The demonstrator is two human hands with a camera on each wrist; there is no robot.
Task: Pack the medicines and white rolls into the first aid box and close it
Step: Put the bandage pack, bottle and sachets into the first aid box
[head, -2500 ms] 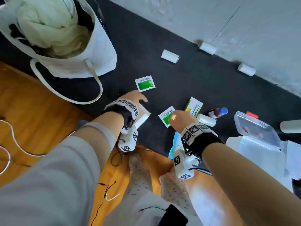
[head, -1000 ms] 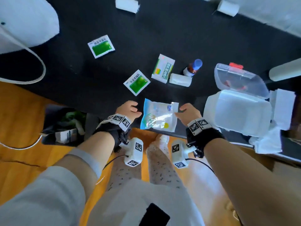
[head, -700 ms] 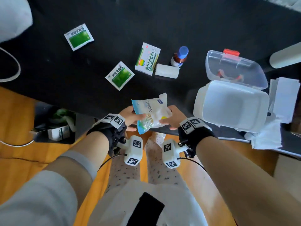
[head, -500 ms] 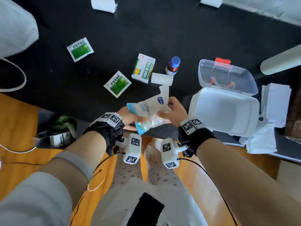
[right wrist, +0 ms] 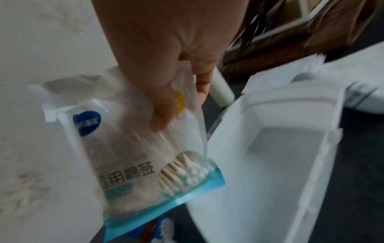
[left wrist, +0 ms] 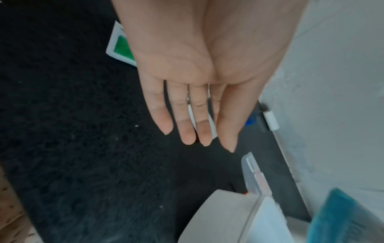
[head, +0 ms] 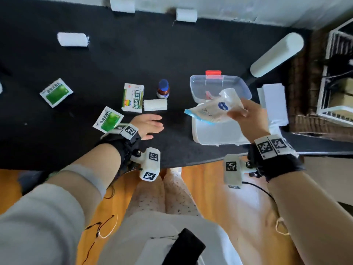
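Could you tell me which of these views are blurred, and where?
Head view: mostly sharp, edges bent by the wide lens. Left wrist view: open left hand soft, dim. Right wrist view: motion blur smears the cotton swab bag and box.

Swab packet (head: 214, 109) over open box (head: 215, 133); bottle (head: 163, 89), carton (head: 133, 97) to its left.

cotton swab bag (right wrist: 133, 148) reads "用棉签"
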